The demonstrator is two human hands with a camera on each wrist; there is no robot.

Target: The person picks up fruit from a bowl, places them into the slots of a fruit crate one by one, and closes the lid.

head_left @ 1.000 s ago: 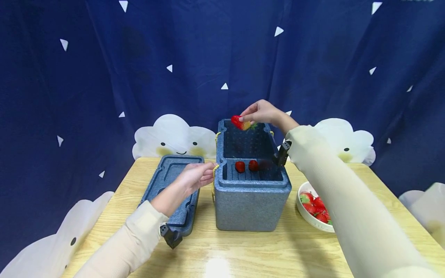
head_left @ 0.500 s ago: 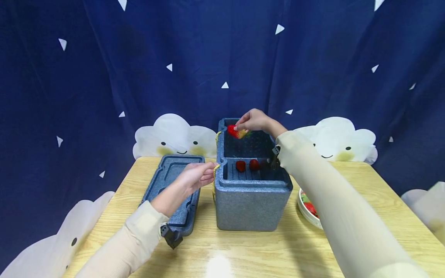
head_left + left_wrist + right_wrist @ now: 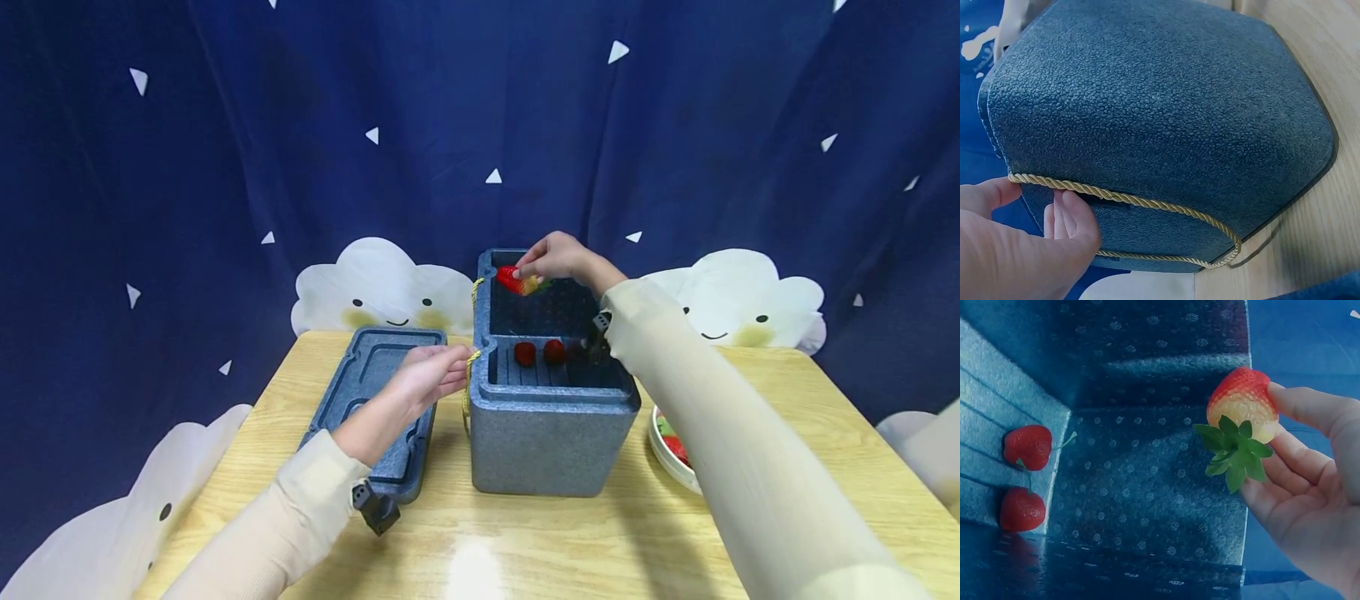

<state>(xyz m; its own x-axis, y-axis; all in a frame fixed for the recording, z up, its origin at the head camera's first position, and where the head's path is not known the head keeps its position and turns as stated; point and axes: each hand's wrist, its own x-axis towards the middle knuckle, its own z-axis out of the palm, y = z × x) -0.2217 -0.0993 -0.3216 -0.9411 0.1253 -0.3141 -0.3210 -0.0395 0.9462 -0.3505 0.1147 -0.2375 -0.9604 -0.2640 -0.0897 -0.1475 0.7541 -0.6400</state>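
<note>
My right hand (image 3: 557, 254) pinches a strawberry (image 3: 1241, 403), red with a pale yellow shoulder and green leaves, between thumb and fingers. Hand and strawberry hang over the far part of the open blue-grey foam box (image 3: 551, 450). Down on the box floor, in the right wrist view, lie a red strawberry (image 3: 1027, 448) and another strawberry (image 3: 1022, 509), both with thin green stems. My left hand (image 3: 431, 375) is at the left side of the box, thumb and fingertips against a twisted gold rope (image 3: 1135, 200) on its wall; it holds nothing up.
The box's lid (image 3: 386, 362) lies flat on the wooden table (image 3: 427, 558), left of the box and beneath my left forearm. A white bowl (image 3: 660, 454) of strawberries stands to the right, partly hidden by my right sleeve. Behind hangs a dark blue curtain (image 3: 420, 100).
My right hand has come down with the strawberry, nearer the box opening, and my right forearm now covers more of the bowl. The left hand stays at the rope.
</note>
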